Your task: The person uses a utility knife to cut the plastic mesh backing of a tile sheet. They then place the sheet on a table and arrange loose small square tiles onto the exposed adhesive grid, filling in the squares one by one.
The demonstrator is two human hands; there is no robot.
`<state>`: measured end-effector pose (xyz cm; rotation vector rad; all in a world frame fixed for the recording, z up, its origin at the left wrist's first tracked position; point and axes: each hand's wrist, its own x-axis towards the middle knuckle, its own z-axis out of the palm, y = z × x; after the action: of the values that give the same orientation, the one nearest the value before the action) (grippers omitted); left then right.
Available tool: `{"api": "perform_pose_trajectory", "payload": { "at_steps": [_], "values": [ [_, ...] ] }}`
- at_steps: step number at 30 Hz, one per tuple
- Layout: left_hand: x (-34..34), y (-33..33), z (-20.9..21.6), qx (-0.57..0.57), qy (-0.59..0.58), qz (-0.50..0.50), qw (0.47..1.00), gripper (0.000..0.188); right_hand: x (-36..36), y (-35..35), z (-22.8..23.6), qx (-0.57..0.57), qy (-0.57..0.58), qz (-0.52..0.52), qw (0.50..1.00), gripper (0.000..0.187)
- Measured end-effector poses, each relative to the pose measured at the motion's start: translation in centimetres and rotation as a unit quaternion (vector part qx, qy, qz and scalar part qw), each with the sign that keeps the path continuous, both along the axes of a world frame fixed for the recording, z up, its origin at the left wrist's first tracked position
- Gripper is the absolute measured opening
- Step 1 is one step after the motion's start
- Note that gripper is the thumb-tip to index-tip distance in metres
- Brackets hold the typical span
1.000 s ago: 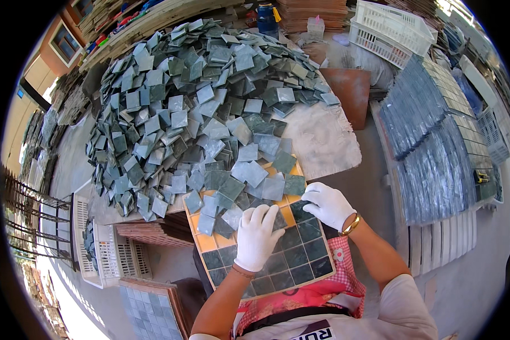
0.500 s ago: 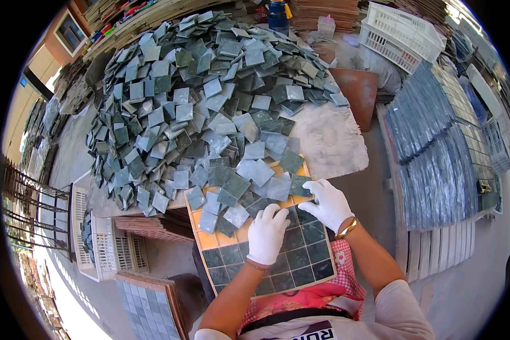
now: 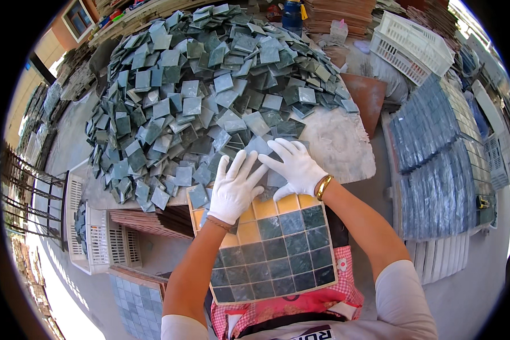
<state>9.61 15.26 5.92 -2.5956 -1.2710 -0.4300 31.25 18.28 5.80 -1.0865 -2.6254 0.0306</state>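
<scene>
A yellow-orange grid tray (image 3: 248, 233) lies before me, its near rows and the right part of a farther row set with square green stone tiles (image 3: 275, 249). Bare orange cells show toward its far left. My left hand (image 3: 234, 190), in a white glove, rests with spread fingers over loose tiles at the tray's far left. Beside it my white-gloved right hand (image 3: 297, 167) lies fingers apart over tiles at the far edge, index fingers nearly meeting. A big heap of loose green tiles (image 3: 192, 107) covers the table beyond; those under my palms are partly hidden.
The pale tabletop (image 3: 340, 139) shows right of the heap. Stacked tile sheets (image 3: 436, 161) stand at the right, below a white plastic crate (image 3: 411, 45). Another white crate (image 3: 116, 243) sits at the left, near a finished-looking tile panel (image 3: 136, 306) and brown stacked boards (image 3: 150, 222).
Both hands have moved away from me toward the heap and opened out. The loose tiles on the tray's far part have shifted off toward the heap, baring orange cells.
</scene>
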Motion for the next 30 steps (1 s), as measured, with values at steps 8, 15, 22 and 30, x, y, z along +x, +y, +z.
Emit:
{"api": "perform_pose_trajectory", "payload": {
  "at_steps": [8,15,22,30],
  "values": [
    [-0.7,2.6,2.2,0.022,-0.038,0.092,0.995,0.055,-0.8,0.4,1.4,0.024,0.087,-0.142,0.986,0.062],
    [-2.7,-9.5,1.0,-0.099,-0.089,0.092,0.987,0.058,-0.3,-11.4,1.1,-0.128,-0.037,-0.078,0.988,0.021],
    [-3.3,-12.3,-2.0,-0.105,-0.131,0.176,0.970,0.062,-1.2,-13.0,1.4,-0.168,-0.085,-0.100,0.977,0.029],
    [-3.2,-12.3,-2.6,-0.075,-0.195,0.180,0.961,0.054,-1.0,-12.2,1.1,-0.176,0.008,-0.118,0.977,0.048]
  ]
}}
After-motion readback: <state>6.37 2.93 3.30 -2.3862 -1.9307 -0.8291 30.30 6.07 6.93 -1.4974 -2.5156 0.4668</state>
